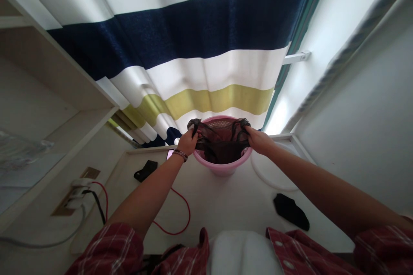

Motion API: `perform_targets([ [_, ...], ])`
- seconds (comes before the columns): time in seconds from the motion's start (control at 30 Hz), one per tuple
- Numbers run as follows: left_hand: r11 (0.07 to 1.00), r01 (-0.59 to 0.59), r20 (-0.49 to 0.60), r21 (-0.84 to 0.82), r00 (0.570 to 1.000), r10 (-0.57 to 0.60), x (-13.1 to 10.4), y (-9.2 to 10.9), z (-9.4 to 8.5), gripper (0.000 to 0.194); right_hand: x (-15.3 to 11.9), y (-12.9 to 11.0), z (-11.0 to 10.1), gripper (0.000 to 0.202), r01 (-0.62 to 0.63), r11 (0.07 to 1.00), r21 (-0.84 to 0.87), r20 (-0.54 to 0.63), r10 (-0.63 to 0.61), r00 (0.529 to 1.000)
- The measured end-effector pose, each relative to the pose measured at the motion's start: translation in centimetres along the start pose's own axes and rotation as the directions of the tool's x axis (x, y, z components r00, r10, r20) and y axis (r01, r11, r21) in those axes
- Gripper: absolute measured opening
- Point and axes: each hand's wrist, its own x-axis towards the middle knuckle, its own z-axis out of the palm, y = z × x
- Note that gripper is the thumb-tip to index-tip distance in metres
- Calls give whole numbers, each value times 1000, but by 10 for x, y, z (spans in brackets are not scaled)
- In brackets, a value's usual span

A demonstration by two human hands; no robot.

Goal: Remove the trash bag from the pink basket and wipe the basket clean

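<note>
A pink basket [222, 166] with a perforated wall stands on the white surface near the curtain. Across its opening stretches a thin, dark, see-through bag [222, 151], partly down inside the basket. My left hand [189, 139] is closed on the bag's bunched edge at the basket's left rim. At the right rim, my right hand [257, 139] pinches the opposite edge of the bag. Whether anything lies inside the bag is too dark to tell.
A black item [146, 171] and a phone [170, 154] lie left of the basket, a red cable [188, 219] nearer me. On the right are another black item [291, 211] and a white ring [274, 182]. Plugs [77, 193] fill a left wall socket. A striped curtain [206, 21] hangs behind.
</note>
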Motion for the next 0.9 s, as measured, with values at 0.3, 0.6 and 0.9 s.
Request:
perform_targets([
  [0.3, 931, 119, 47, -346, 993, -110, -65, 14, -34, 45, -56, -14, -25, 33, -229, 471, 852, 28, 395, 918],
  [0.6, 926, 301, 294, -230, 928, -229, -128, -19, -30, 47, -107, 2, -3, 29, -375, 213, 902, 253, 444, 860],
  [0.9, 874, 341, 112, -345, 940, -322, -98, -59, -27, 41, -81, 46, 42, 20, -303, 75, 950, 207, 574, 792],
])
